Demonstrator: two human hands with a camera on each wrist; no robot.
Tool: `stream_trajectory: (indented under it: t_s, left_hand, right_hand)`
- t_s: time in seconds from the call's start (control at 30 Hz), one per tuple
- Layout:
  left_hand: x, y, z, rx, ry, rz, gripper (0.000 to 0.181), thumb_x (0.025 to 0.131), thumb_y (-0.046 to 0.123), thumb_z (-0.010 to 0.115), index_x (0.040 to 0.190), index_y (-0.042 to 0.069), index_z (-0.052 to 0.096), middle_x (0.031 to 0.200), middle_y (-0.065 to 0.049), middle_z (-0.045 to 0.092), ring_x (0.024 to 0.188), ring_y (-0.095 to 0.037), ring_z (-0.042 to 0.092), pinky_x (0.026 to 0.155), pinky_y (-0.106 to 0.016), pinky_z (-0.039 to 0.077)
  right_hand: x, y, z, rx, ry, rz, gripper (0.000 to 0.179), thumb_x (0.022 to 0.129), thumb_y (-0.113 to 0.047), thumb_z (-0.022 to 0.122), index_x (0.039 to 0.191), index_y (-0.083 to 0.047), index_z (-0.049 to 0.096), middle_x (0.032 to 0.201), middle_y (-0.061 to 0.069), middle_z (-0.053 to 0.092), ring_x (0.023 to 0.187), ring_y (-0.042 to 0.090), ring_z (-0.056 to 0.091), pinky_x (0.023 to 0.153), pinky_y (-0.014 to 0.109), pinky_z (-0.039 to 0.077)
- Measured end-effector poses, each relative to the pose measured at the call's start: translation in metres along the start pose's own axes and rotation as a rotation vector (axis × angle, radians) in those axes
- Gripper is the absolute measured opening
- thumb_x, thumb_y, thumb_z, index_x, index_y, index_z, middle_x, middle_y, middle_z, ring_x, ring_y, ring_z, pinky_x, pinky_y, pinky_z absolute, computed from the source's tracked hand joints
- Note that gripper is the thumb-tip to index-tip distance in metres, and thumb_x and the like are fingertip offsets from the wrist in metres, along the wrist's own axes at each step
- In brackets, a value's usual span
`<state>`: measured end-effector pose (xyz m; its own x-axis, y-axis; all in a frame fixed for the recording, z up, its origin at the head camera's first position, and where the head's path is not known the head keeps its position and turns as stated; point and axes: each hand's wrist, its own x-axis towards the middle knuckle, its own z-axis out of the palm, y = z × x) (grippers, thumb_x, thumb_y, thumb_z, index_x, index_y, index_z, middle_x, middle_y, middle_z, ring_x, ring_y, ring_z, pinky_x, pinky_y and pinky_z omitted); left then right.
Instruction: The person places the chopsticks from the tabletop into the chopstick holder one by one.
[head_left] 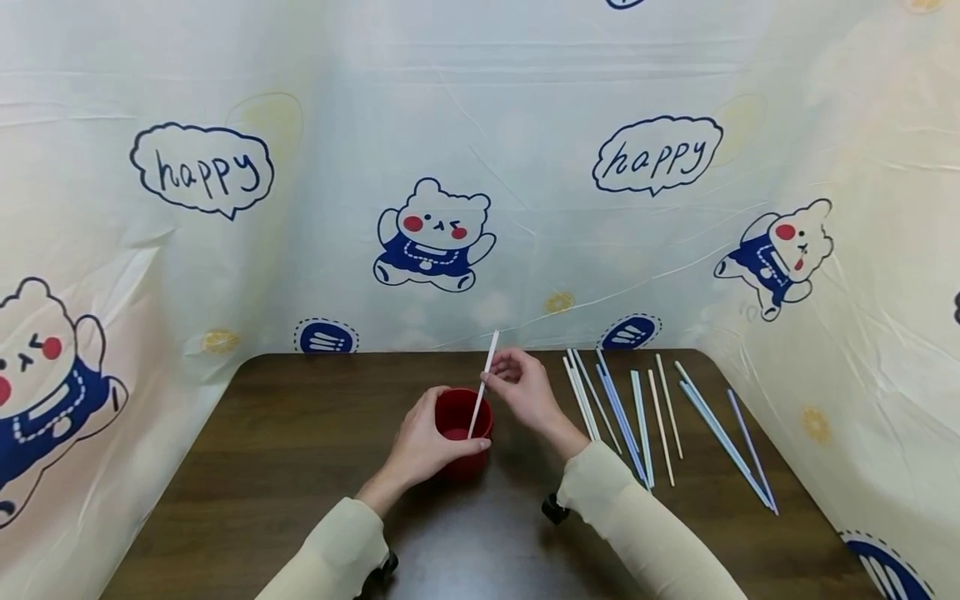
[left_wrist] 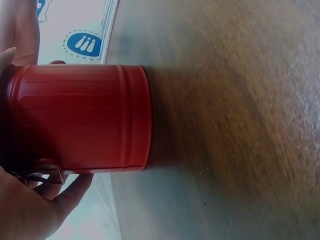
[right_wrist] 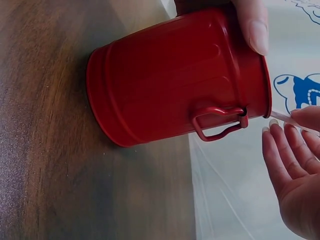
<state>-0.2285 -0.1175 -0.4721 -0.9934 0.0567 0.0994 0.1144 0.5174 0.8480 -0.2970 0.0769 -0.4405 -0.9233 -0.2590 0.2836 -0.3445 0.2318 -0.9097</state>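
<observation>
On the dark wooden table stands a small red metal bucket (head_left: 467,471), with a looped side handle in the right wrist view. My left hand (head_left: 427,437) grips it near the rim, the thumb on the near side and fingers on the far side. A thin white straw (head_left: 490,358) leans in the bucket, its lower end inside and its top above the rim. Thumb and fingertips of my right hand (head_left: 525,387) pinch this straw just to the right of the bucket. In the right wrist view only a short piece of the straw (right_wrist: 283,117) shows.
Several loose white, blue and purple straws (head_left: 641,429) lie spread on the right side of the table (head_left: 247,467), close to my right forearm. A printed curtain (head_left: 547,108) hangs behind the table and along both sides.
</observation>
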Motion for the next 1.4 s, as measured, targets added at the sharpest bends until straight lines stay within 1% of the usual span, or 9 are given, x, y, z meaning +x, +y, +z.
stream_trajectory:
  t_s: [0.23, 0.33, 0.5, 0.6, 0.73, 0.83, 0.93, 1.17, 1.4]
  left_hand:
    - [0.005, 0.004, -0.003, 0.017, -0.019, 0.005, 0.091, 0.066, 0.050, 0.093, 0.137, 0.018, 0.047, 0.130, -0.001, 0.059, 0.119, -0.028, 0.058, 0.086, -0.045, 0.059]
    - [0.006, 0.004, -0.004, 0.018, -0.039, 0.003, 0.090, 0.066, 0.051, 0.093, 0.137, 0.018, 0.048, 0.130, -0.001, 0.059, 0.119, -0.026, 0.057, 0.087, -0.045, 0.059]
    - [0.006, 0.003, -0.007, 0.055, -0.059, 0.017, 0.099, 0.066, 0.053, 0.092, 0.147, 0.021, 0.044, 0.137, -0.001, 0.056, 0.122, -0.025, 0.055, 0.091, -0.049, 0.057]
    - [0.006, 0.003, -0.009, 0.077, -0.075, 0.033, 0.102, 0.067, 0.056, 0.090, 0.151, 0.022, 0.042, 0.137, -0.004, 0.055, 0.123, -0.027, 0.054, 0.091, -0.050, 0.057]
    - [0.008, 0.001, -0.009, 0.052, -0.096, 0.056, 0.093, 0.069, 0.055, 0.090, 0.145, 0.021, 0.048, 0.129, -0.005, 0.055, 0.119, -0.028, 0.055, 0.090, -0.046, 0.057]
    - [0.008, 0.000, -0.008, 0.025, -0.100, 0.070, 0.086, 0.070, 0.053, 0.090, 0.140, 0.021, 0.051, 0.126, -0.002, 0.055, 0.117, -0.026, 0.055, 0.088, -0.044, 0.057]
    - [0.007, 0.000, -0.007, 0.018, -0.106, 0.078, 0.084, 0.071, 0.050, 0.090, 0.139, 0.020, 0.051, 0.127, 0.000, 0.056, 0.117, -0.024, 0.056, 0.089, -0.044, 0.057]
    - [0.007, 0.000, -0.007, 0.022, -0.109, 0.070, 0.081, 0.072, 0.049, 0.090, 0.138, 0.022, 0.052, 0.129, 0.004, 0.060, 0.118, -0.023, 0.057, 0.090, -0.045, 0.057]
    - [0.009, -0.003, -0.006, 0.013, -0.109, 0.053, 0.085, 0.069, 0.053, 0.090, 0.138, 0.023, 0.051, 0.129, 0.002, 0.062, 0.118, -0.023, 0.057, 0.088, -0.047, 0.058]
  right_hand:
    - [0.002, 0.000, -0.001, 0.009, 0.004, 0.000, 0.017, 0.093, -0.005, 0.074, 0.108, -0.004, 0.065, 0.098, 0.012, 0.071, 0.082, 0.023, 0.068, 0.075, 0.033, 0.061]
    - [0.002, 0.001, 0.000, 0.010, -0.002, 0.006, 0.018, 0.093, -0.005, 0.074, 0.109, -0.003, 0.066, 0.099, 0.014, 0.071, 0.085, 0.027, 0.068, 0.075, 0.034, 0.061]
    - [0.002, 0.001, 0.003, 0.013, -0.018, 0.009, 0.022, 0.094, -0.004, 0.073, 0.112, 0.003, 0.064, 0.102, 0.022, 0.071, 0.089, 0.037, 0.068, 0.074, 0.029, 0.059]
    - [-0.001, -0.013, 0.001, 0.005, -0.036, 0.012, 0.022, 0.094, -0.001, 0.072, 0.112, 0.008, 0.063, 0.102, 0.025, 0.070, 0.089, 0.039, 0.067, 0.073, 0.024, 0.057]
    - [-0.007, -0.035, 0.000, -0.004, -0.047, 0.006, 0.019, 0.094, 0.002, 0.070, 0.110, 0.010, 0.062, 0.100, 0.026, 0.069, 0.087, 0.038, 0.066, 0.072, 0.024, 0.057]
    - [-0.010, -0.039, 0.001, -0.007, -0.045, 0.003, 0.019, 0.094, 0.003, 0.070, 0.110, 0.009, 0.062, 0.100, 0.026, 0.069, 0.087, 0.038, 0.066, 0.074, 0.026, 0.057]
    - [-0.008, -0.035, 0.002, -0.016, -0.057, 0.021, 0.020, 0.094, 0.003, 0.070, 0.111, 0.010, 0.062, 0.102, 0.027, 0.069, 0.089, 0.038, 0.066, 0.075, 0.026, 0.058]
    - [0.001, -0.001, 0.009, -0.059, -0.052, 0.031, 0.025, 0.093, -0.001, 0.072, 0.115, 0.006, 0.064, 0.102, 0.022, 0.071, 0.092, 0.034, 0.067, 0.078, 0.030, 0.057]
    - [0.003, 0.003, 0.001, -0.057, -0.060, 0.033, 0.020, 0.095, -0.010, 0.074, 0.113, -0.003, 0.069, 0.100, 0.012, 0.072, 0.089, 0.028, 0.068, 0.075, 0.033, 0.059]
